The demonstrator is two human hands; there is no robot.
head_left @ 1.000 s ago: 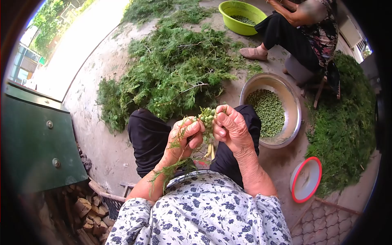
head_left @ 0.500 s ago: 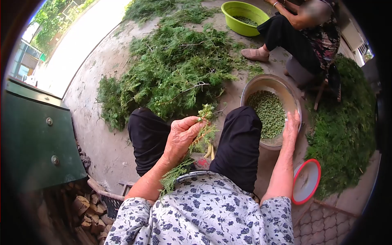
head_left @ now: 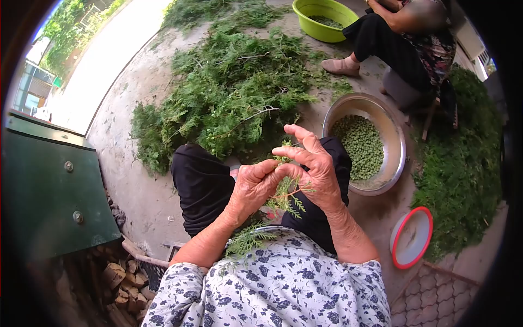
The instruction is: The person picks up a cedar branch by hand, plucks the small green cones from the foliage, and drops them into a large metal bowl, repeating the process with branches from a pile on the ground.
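Note:
A green leafy sprig (head_left: 286, 199) hangs below my hands, over my lap. My left hand (head_left: 251, 188) is closed on it, thumb and forefinger pinched. Touching the left hand's fingertips, my right hand (head_left: 313, 171) pinches with thumb and forefinger at the sprig's top, its other fingers raised; what lies between those two fingertips is hidden. Beyond my right knee stands a metal basin (head_left: 396, 147) holding many small green cones (head_left: 357, 144). A large heap of green branches (head_left: 234, 92) lies on the ground in front of my knees.
Another person (head_left: 408, 49) sits at the upper right beside a lime-green basin (head_left: 305, 27). More branches (head_left: 463, 169) lie at the right, near a red-rimmed white bowl (head_left: 411, 238). A dark green metal panel (head_left: 49, 185) stands at the left, above split firewood (head_left: 128, 286).
My right hand has left the metal basin and come across to my left hand at the sprig. The left hand has moved slightly down.

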